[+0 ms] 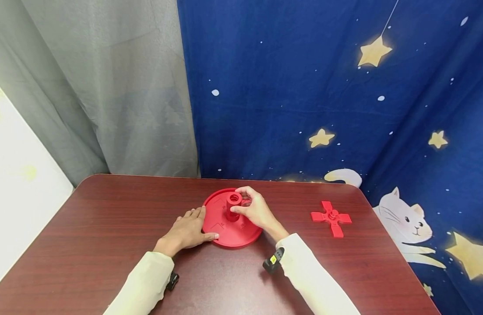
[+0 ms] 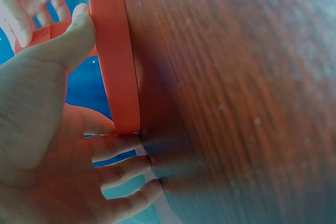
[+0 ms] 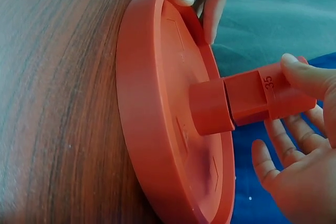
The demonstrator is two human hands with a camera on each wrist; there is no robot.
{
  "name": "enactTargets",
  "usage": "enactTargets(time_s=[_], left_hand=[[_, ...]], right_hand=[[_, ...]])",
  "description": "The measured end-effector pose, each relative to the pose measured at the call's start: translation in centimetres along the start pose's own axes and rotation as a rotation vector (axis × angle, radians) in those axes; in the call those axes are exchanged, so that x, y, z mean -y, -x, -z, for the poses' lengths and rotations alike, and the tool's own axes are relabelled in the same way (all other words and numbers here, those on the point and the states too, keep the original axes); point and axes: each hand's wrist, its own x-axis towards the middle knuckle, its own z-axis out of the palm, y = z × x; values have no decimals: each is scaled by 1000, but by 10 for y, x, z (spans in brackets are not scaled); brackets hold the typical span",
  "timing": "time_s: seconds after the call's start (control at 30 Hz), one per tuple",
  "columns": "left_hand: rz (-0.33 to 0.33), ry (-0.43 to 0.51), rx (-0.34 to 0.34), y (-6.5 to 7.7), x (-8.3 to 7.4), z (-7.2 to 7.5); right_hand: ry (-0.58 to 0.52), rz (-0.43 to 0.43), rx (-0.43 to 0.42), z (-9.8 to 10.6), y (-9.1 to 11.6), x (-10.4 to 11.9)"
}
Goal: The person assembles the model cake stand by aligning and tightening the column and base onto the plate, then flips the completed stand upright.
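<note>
A red round base (image 1: 234, 239) with a raised rim lies flat on the table. From its middle rises a short red stub (image 3: 211, 107), topped by a red hollow post (image 3: 249, 97) marked 35, which looks threaded inside. A thin seam shows between stub and post. My right hand (image 1: 259, 211) holds the post near its top, thumb on one side and fingers on the other. My left hand (image 1: 187, 231) rests against the base's left edge, its thumb over the rim and its fingers nearly straight and spread along the side.
A red cross-shaped piece (image 1: 331, 218) with a threaded stud lies to the right on the brown wooden table (image 1: 119, 227). Behind the table's far edge hang a grey curtain (image 1: 142, 109) and a blue curtain (image 1: 261, 87) with stars.
</note>
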Motion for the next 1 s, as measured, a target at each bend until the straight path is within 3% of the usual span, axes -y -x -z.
enactTargets(time_s=[0.43, 1.0], left_hand=[[6, 9, 3, 0, 1, 0], [4, 8, 1, -1, 0, -1]], right_hand=[[-59, 35, 85, 4, -1, -4], [-8, -4, 20, 1, -1, -4]])
